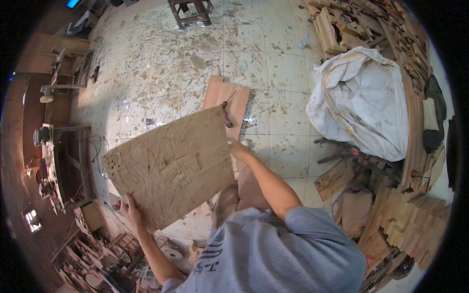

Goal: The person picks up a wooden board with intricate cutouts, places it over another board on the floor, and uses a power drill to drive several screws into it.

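A large rectangular board (171, 166), brown and scored with cuts and small holes, is held up at a tilt in front of my body. My left hand (131, 211) grips its lower left edge, and my right hand (236, 148) grips the right edge. Part of each hand's fingers is hidden by the board. Beyond it, partly covered, a reddish wooden panel (238, 100) lies on the floor. On that panel rests a dark hand tool with red parts (226, 117), its exact kind unclear.
A big white sack (361, 97) sits at right, before stacked wood offcuts (342, 29). A dark stool (190, 12) stands far ahead on the stained tile floor (273, 73). Workbenches (73, 146) with tools line the left. Scrap and wheels (117, 256) crowd the lower left.
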`<state>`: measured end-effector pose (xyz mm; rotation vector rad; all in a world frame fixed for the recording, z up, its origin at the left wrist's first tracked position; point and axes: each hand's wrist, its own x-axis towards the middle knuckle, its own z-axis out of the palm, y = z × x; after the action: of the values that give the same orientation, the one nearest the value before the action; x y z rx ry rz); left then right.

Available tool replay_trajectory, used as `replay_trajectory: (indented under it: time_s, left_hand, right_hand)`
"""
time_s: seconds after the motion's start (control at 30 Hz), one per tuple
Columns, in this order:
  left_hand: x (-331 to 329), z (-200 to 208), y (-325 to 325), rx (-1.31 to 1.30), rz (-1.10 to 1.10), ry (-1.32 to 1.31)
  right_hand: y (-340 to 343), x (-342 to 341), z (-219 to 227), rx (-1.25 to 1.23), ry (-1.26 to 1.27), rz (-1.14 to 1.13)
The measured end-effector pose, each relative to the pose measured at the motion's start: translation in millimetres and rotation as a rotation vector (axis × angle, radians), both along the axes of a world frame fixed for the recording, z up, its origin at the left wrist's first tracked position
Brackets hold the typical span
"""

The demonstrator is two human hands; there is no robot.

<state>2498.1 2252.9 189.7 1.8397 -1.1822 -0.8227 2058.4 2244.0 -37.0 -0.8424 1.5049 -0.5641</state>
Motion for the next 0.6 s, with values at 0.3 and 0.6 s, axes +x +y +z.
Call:
replay_trajectory:
  time_s: [0.3,0.6]
  left_hand:
    - [-28,-82,-102,0.120,-0.026,-0.631]
    - [27,-231,-201,0.205,-0.031,-0.345]
  right_hand:
    - [0,-36,-187,0.262,0.275,0.142]
    - [-86,-77,-288,0.175,0.568,0.294]
